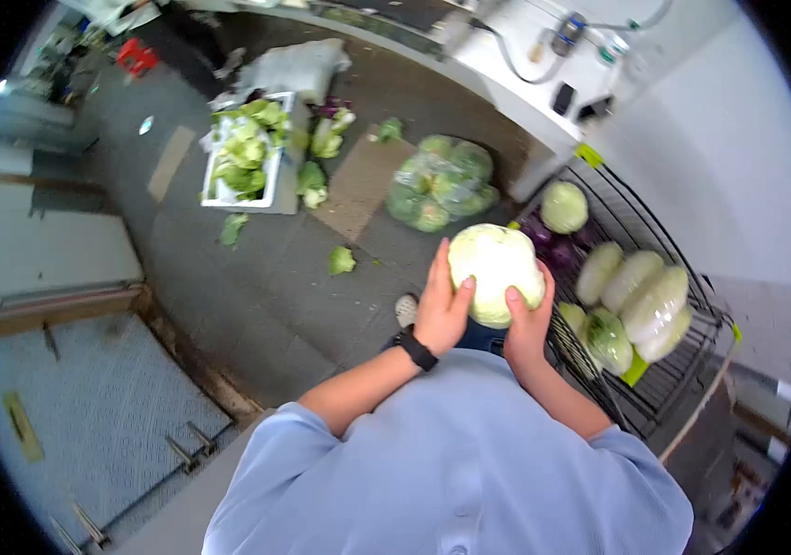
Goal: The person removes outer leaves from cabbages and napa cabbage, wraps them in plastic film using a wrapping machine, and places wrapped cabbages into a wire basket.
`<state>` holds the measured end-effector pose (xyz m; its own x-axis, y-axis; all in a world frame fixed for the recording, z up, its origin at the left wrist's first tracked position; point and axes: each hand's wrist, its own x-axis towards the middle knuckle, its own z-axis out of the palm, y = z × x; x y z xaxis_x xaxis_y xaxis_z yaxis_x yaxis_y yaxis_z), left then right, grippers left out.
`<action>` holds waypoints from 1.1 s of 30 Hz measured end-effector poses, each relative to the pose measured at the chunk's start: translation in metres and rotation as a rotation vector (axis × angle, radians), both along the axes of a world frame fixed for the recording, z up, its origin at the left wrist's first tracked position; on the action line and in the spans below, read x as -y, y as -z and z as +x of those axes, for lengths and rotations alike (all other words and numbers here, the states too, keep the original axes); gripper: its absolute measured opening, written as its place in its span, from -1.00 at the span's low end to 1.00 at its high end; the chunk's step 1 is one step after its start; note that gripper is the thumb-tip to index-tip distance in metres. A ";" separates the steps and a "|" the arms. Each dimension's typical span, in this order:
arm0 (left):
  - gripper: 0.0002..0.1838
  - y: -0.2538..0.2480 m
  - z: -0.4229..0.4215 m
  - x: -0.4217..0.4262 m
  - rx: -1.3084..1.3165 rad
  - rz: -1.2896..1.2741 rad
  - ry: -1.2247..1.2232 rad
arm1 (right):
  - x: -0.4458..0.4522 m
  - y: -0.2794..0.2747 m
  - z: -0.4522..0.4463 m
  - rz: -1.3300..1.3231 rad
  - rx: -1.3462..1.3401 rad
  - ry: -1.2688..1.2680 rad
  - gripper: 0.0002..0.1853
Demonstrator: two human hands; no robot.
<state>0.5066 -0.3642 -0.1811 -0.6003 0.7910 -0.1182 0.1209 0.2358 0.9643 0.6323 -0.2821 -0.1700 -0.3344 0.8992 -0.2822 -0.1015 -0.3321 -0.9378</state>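
Between both hands, in front of my chest, is a round pale green cabbage (494, 266). My left hand (443, 310), with a black band on its wrist, grips one side of it. The other side is held by my right hand (531, 319), thumb resting on top. Close by on the right stands a black wire cart (650, 215) with green corner pieces. Inside it lie another round cabbage (564, 207), some purple cabbages (562, 252) and several pale napa cabbages (655, 303), at least some of them wrapped in plastic.
On the floor ahead sits a clear bag of green cabbages (442, 183). A white foam box (281, 176) holds leafy trimmings, with loose leaves (341, 260) scattered around. A white counter (516, 69) runs along the upper right. Metal panels (81, 398) lie at left.
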 end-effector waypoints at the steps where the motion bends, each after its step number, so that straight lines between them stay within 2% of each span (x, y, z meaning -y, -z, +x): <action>1: -0.22 0.004 0.004 -0.007 0.029 0.043 0.052 | -0.011 0.007 0.014 0.046 0.023 -0.006 -0.14; 4: -0.20 0.005 0.017 -0.037 0.103 0.059 0.324 | -0.056 0.014 0.062 -0.026 -0.012 0.065 -0.12; 7: -0.18 0.020 0.030 -0.066 -0.147 -0.021 0.535 | -0.115 0.026 0.118 -0.174 -0.008 0.200 -0.11; 8: -0.19 0.033 0.035 -0.070 0.036 -0.049 0.563 | -0.136 0.045 0.144 -0.201 0.040 0.231 -0.10; 9: -0.28 0.029 0.043 -0.075 0.318 -0.087 0.484 | -0.158 0.076 0.171 -0.224 0.080 0.256 -0.09; 11: -0.38 0.047 0.050 -0.074 0.512 -0.205 0.412 | -0.193 0.125 0.210 -0.248 0.160 0.187 -0.08; 14: -0.47 0.042 0.050 -0.078 0.423 -0.356 0.439 | -0.221 0.197 0.238 -0.332 0.267 0.043 -0.07; 17: -0.53 0.039 0.054 -0.085 0.380 -0.413 0.375 | -0.229 0.262 0.225 -0.382 0.358 -0.117 -0.08; 20: -0.60 0.040 0.058 -0.091 0.365 -0.468 0.325 | -0.228 0.309 0.191 -0.471 0.224 -0.091 -0.08; 24: -0.58 0.037 0.063 -0.101 0.330 -0.621 0.359 | -0.239 0.329 0.152 -0.703 0.105 -0.043 -0.05; 28: -0.57 0.045 0.067 -0.094 0.323 -0.689 0.382 | -0.235 0.352 0.133 -0.796 -0.032 -0.055 -0.05; 31: -0.57 0.047 0.067 -0.095 0.288 -0.711 0.372 | -0.227 0.372 0.124 -0.775 -0.046 -0.086 -0.02; 33: -0.54 0.049 0.068 -0.095 0.232 -0.718 0.379 | -0.225 0.384 0.120 -0.647 0.112 -0.141 0.06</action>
